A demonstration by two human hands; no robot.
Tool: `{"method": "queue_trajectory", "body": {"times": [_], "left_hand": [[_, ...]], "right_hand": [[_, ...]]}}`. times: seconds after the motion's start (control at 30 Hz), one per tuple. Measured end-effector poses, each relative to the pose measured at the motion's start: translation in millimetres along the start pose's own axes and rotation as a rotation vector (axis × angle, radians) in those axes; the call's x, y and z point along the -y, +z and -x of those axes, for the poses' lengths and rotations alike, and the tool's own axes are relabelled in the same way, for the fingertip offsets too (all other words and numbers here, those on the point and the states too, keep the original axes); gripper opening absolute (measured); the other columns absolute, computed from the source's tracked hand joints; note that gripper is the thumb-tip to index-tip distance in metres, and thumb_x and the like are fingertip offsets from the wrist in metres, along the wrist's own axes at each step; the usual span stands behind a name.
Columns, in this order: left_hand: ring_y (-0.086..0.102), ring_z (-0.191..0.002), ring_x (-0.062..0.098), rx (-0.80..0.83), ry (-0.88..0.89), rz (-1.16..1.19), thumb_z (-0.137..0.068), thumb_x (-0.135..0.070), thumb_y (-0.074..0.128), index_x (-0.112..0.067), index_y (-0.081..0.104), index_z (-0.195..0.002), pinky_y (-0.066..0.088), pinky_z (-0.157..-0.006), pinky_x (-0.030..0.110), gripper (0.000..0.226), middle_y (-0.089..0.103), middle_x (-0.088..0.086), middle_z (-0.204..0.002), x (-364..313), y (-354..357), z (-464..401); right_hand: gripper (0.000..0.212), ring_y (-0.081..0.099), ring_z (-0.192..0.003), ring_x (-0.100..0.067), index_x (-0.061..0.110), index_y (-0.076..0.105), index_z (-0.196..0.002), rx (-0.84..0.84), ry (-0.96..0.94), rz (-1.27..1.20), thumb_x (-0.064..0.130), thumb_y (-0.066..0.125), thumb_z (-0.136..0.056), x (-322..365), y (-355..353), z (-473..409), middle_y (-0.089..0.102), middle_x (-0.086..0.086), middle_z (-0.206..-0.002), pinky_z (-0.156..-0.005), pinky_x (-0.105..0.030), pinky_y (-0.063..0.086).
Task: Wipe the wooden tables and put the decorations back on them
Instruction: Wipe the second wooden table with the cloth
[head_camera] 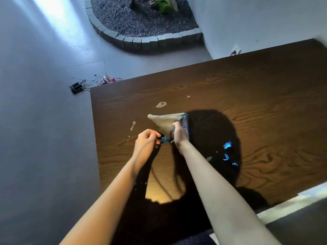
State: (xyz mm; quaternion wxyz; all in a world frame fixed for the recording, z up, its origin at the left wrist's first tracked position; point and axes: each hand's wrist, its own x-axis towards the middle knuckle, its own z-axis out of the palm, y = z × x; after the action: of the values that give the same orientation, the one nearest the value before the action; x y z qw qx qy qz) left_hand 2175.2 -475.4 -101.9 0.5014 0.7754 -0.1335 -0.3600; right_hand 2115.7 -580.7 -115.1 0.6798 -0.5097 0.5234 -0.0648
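On the table: I saw a dark wooden table with visible grain, and both of the person's bare arms reached over it from the near edge.
Cloth: a folded beige cloth with a blue speckled edge lay flat on the tabletop, near the middle, with its pointed corner toward the left.
Right hand: the right hand rested on the near right part of the cloth, fingers pressed together and curled down on the fabric, so the cloth lay under and ahead of the fingertips.
Left hand: the left hand was just beside the right one, to its left; its fingers were bent and closed in a pinch on a small black and blue object.
Small object: I could not tell what it was; it sat between the two hands, touching the left fingertips and close to the near corner of the cloth.
Spills: I noticed two pale wet spots, one beyond the cloth and one to its left, both apart from the fabric.
Blue marks: some bright blue patches showed on the table to the right of the right forearm, inside the dark shadow; I could not tell if they were objects or light.
Floor: a tangle of cables with a black device lay on the grey floor past the left corner of the table.
Background: a curved stone border enclosed a bed of gravel farther away.
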Motion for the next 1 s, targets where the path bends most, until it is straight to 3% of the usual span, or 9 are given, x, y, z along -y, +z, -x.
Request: {"method": "queue_trajectory", "body": {"times": [0.07,0.2,0.37,0.47,0.57,0.67,0.77,0.87,1.0], "left_hand": [[0.049,-0.048,0.007,0.009,-0.010,0.006,-0.092,-0.002,0.040,-0.014,0.059,-0.074,0.041,-0.050,0.017,0.029,0.054,0.000,-0.059,-1.2,-1.4,1.3],[0.044,-0.036,0.000,0.010,0.016,-0.008,-0.091,0.001,0.040,-0.015,0.058,-0.070,0.035,-0.042,0.011,0.031,0.051,0.001,-0.055,-10.5,4.8,-0.6],[0.045,-0.037,0.000,0.079,0.060,-0.113,-0.091,-0.001,0.042,-0.018,0.058,-0.069,0.037,-0.046,0.015,0.032,0.050,-0.002,-0.051,-25.0,32.2,-3.1],[0.044,-0.039,0.001,0.114,0.073,-0.157,-0.092,-0.002,0.041,-0.020,0.058,-0.068,0.035,-0.045,0.016,0.034,0.051,-0.002,-0.053,-35.2,58.4,-3.0],[0.043,-0.045,0.008,0.134,0.074,-0.192,-0.091,-0.003,0.041,-0.022,0.058,-0.067,0.034,-0.047,0.022,0.035,0.053,0.000,-0.055,-44.0,84.7,-3.3],[0.044,-0.051,0.011,0.157,0.067,-0.175,-0.093,-0.005,0.041,-0.022,0.058,-0.068,0.035,-0.055,0.027,0.035,0.054,0.000,-0.059,-49.3,106.6,-0.6],[0.046,-0.053,0.010,0.179,0.076,-0.150,-0.095,-0.008,0.041,-0.021,0.059,-0.074,0.037,-0.057,0.027,0.031,0.054,-0.002,-0.061,-49.5,111.7,4.4],[0.047,-0.057,0.011,0.181,0.083,-0.145,-0.097,-0.010,0.039,-0.019,0.060,-0.079,0.038,-0.059,0.027,0.029,0.055,-0.002,-0.063,-44.0,108.8,9.7],[0.049,-0.060,0.009,0.159,0.044,-0.118,-0.098,-0.011,0.038,-0.018,0.060,-0.083,0.040,-0.061,0.024,0.028,0.055,-0.003,-0.064,-32.9,99.5,17.4]], "right_hand": [[0.036,0.050,-0.064,-0.017,0.017,0.052,-0.068,0.009,0.087,-0.253,0.032,0.032,-0.094,6.0,-12.0,-8.2,0.054,-0.004,-0.067,-0.059,-0.027,0.039],[0.037,0.060,-0.077,-0.025,0.007,0.061,-0.090,-0.016,0.136,-0.545,0.030,0.032,-0.094,17.9,-55.8,-8.0,0.069,-0.011,-0.074,-0.070,-0.031,0.048],[0.034,0.060,-0.096,-0.028,0.014,0.059,-0.093,-0.173,-0.003,-0.562,0.036,0.033,-0.092,31.7,-138.8,4.2,0.065,-0.012,-0.098,-0.083,-0.033,0.047],[0.035,0.056,-0.112,-0.029,0.014,0.056,-0.104,-0.335,-0.126,-0.446,0.037,0.034,-0.090,39.6,-192.1,12.1,0.062,-0.012,-0.109,-0.100,-0.038,0.043],[0.070,0.047,-0.126,-0.026,0.013,0.047,-0.133,-0.454,-0.125,-0.272,0.052,0.038,-0.076,33.8,-233.5,12.3,0.050,-0.010,-0.136,-0.111,-0.044,0.034],[0.057,0.037,-0.133,-0.026,0.007,0.039,-0.141,-0.538,-0.111,-0.018,0.040,0.030,-0.095,25.1,-258.4,15.3,0.039,-0.013,-0.145,-0.112,-0.038,0.029],[0.051,0.038,-0.130,-0.029,0.005,0.032,-0.144,-0.472,-0.042,0.138,0.033,0.025,-0.102,-5.5,-263.8,9.2,0.038,-0.015,-0.145,-0.101,-0.031,0.031],[0.053,0.024,-0.141,-0.030,0.011,0.022,-0.149,-0.363,-0.004,0.366,0.035,0.027,-0.102,-38.5,-251.9,6.8,0.023,-0.013,-0.155,-0.112,-0.036,0.021],[0.050,0.006,-0.147,-0.026,0.031,0.015,-0.150,-0.240,-0.182,0.570,0.027,0.029,-0.103,-65.8,-243.2,10.5,0.007,-0.005,-0.160,-0.117,-0.038,0.007]]}}
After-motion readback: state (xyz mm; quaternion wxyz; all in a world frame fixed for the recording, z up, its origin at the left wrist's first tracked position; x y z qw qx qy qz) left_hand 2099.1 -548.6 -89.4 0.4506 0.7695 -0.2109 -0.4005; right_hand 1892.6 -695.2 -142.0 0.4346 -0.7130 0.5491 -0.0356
